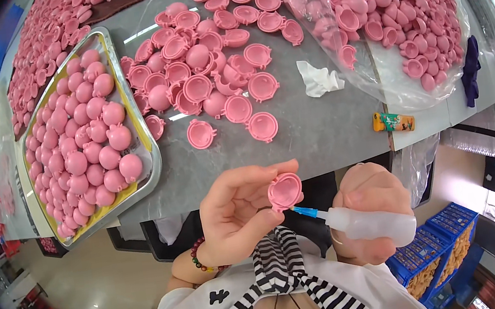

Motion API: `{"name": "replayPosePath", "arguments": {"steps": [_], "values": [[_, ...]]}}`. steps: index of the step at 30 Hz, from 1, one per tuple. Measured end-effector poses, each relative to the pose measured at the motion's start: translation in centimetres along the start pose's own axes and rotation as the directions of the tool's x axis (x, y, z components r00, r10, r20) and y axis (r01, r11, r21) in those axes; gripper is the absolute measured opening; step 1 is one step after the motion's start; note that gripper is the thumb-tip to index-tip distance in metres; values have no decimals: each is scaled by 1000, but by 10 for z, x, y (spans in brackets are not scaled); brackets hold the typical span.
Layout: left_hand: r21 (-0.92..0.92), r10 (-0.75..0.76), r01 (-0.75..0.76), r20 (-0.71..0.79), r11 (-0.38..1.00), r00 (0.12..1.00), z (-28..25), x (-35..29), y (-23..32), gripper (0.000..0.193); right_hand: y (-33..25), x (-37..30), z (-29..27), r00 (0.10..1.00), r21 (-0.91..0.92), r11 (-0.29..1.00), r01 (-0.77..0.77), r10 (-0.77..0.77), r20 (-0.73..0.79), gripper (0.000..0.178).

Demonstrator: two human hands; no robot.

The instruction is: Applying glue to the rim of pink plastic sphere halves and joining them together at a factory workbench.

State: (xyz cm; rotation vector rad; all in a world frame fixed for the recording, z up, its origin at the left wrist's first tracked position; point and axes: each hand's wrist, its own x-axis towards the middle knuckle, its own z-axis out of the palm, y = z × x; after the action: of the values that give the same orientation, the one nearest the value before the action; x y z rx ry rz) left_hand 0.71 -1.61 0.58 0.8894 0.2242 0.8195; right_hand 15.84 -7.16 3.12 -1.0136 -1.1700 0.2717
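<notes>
My left hand (pixel 236 212) pinches a pink plastic half-shell (pixel 285 191) between thumb and fingers, its hollow side facing me, below the table's near edge. My right hand (pixel 371 201) grips a small white squeeze bottle (pixel 372 224) with a blue needle tip (pixel 305 211). The tip touches the lower rim of the half-shell. A beaded bracelet (pixel 198 256) sits on my left wrist.
On the grey table (pixel 319 126) lies a loose heap of pink half-shells (pixel 204 66). A metal tray (pixel 149 143) at left holds several assembled pink balls (pixel 86 138). A clear bag of pink shells (pixel 390 4) sits at right, with a white crumpled tissue (pixel 320 79) and a small orange packet (pixel 392 121).
</notes>
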Motion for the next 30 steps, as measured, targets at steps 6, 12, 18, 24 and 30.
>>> {"name": "replayPosePath", "arguments": {"steps": [6, 12, 18, 24, 30], "values": [[-6, -16, 16, -8, 1000, 1000, 1, 0, 1, 44, 0, 1, -3, 997, -47, 999, -4, 8, 73, 63], [-17, -21, 21, -1, 1000, 1000, 2, 0, 1, 44, 0, -1, -5, 999, -33, 999, 5, -3, 53, 64], [28, 8, -7, -11, 1000, 1000, 1, -2, 1, 45, 0, 0, -1, 1000, -73, 997, 4, -3, 20, 65], [29, 9, -9, -21, 1000, 1000, 0, -2, 0, 44, -3, -2, -2, 997, -107, 992, -74, 76, 22, 62], [69, 25, -22, -37, 997, 999, 0, -3, 1, 44, -1, -5, -2, 998, -192, 980, -59, 56, -18, 66]]}}
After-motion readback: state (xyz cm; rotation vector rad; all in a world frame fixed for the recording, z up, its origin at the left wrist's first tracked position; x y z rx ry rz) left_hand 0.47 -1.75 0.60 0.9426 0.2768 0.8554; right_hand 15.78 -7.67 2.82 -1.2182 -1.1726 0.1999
